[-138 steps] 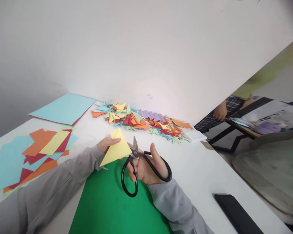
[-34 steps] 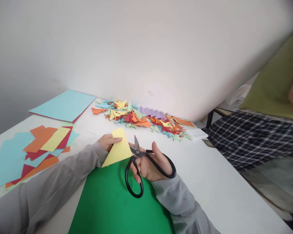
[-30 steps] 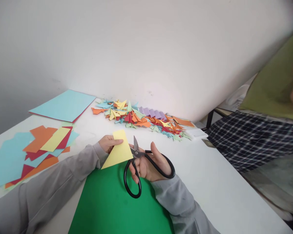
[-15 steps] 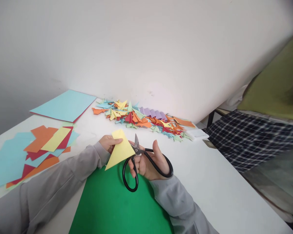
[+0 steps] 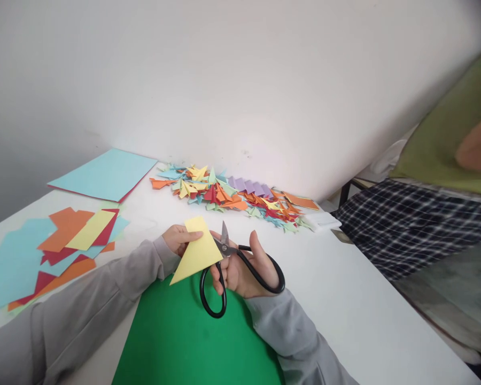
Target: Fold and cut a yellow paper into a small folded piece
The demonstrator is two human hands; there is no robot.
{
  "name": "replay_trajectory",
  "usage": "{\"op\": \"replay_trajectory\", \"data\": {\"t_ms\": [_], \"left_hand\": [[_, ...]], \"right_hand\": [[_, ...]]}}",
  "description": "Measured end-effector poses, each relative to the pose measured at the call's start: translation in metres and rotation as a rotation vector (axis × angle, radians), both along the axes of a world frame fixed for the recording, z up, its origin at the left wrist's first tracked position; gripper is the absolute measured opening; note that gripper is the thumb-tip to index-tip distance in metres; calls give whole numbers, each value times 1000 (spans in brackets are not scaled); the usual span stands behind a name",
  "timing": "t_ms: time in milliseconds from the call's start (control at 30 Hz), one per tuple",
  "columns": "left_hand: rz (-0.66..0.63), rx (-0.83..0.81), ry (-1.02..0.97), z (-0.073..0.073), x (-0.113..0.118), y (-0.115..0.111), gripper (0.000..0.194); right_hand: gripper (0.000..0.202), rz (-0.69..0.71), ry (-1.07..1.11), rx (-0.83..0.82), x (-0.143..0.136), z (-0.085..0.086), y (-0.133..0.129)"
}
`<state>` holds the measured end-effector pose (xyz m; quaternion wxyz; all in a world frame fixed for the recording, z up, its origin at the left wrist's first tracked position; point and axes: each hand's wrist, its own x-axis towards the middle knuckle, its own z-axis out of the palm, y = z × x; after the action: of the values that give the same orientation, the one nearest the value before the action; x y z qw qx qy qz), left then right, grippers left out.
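Observation:
My left hand (image 5: pixel 179 239) pinches a folded yellow paper (image 5: pixel 200 250) between thumb and fingers, its pointed end hanging down to the left. My right hand (image 5: pixel 244 270) has its fingers and thumb in the black loops of the scissors (image 5: pixel 225 249). The blades are spread, one pointing up and the other partly hidden at the paper's right edge. Both hands are above a green sheet (image 5: pixel 196 342) on the white table (image 5: pixel 344 299).
Coloured paper pieces (image 5: pixel 56 256) overlap at the left, with a light blue sheet (image 5: pixel 106 174) behind them. Small folded papers (image 5: pixel 224 195) lie heaped by the wall, beside a white packet (image 5: pixel 323 221). A person in a checked garment (image 5: pixel 417 230) stands at the right.
The yellow paper has tilted slightly, its lower point now a little farther down and left. The scissors stay spread. At the right, the other person's arm has come farther into view.

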<state>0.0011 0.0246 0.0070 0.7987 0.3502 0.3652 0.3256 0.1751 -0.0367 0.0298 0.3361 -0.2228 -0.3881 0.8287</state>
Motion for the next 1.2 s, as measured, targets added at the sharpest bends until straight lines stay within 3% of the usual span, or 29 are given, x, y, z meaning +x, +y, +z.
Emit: {"op": "replay_trajectory", "data": {"t_ms": [133,267,467,733,1033,1200], "left_hand": [[-29,33,-36,-5,1,-1,35],[-87,59,-69,-3,0,2,35],[-1,33,-29,-2,-1,5,25],[74,103,57,-8,-1,5,43],[136,25,117,6,3,1,19],[124,37,112,3,3,2,19]], "right_hand": [[83,-22,-49,-4,-1,1,-1],[82,-27,-57,7,-1,2,-1],[82,-15,-70,19,-1,1,-1],[77,-8,-17,8,-1,-2,0],[78,-41,-67,-4,-3,-1,-1],[79,-31,-85,9,-2,-2,-1]]}}
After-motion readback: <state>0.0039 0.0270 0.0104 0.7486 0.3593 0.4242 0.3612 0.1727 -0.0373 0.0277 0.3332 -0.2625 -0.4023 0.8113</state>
